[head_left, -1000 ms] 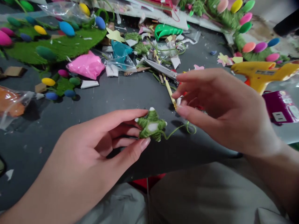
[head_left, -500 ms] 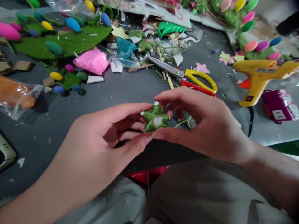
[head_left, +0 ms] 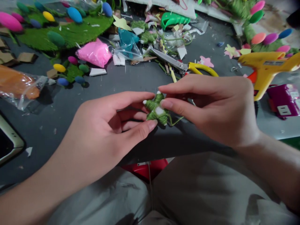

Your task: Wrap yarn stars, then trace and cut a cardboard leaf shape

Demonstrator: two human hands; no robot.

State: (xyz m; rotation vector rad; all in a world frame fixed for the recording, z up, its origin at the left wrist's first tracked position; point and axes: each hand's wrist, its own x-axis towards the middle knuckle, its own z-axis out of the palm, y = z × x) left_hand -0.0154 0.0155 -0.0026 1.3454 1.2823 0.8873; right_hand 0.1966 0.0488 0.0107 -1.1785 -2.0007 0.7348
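A small star (head_left: 157, 109) wrapped in green yarn, with white tips and a bare white centre, is held up over the near edge of the table. My left hand (head_left: 112, 128) is closed on its left side, the thumb at the lower edge and the fingers behind. My right hand (head_left: 211, 109) pinches its upper right part between thumb and index finger. A loose tail of green yarn (head_left: 174, 122) hangs from the star's lower right, below my right hand. The other fingers of my right hand are curled and partly hidden.
Scissors (head_left: 180, 64) with yellow and red handles lie beyond my right hand. A yellow glue gun (head_left: 264, 70) is at the right by a purple box (head_left: 284, 101). Pink clay (head_left: 95, 53), an orange bag (head_left: 18, 82) and a phone (head_left: 9, 140) are leftward. Paper scraps litter the back.
My right thumb has moved from the star's bottom up onto its right side, and the star has turned slightly. The view has shifted a little, so the table things appear higher and further right.
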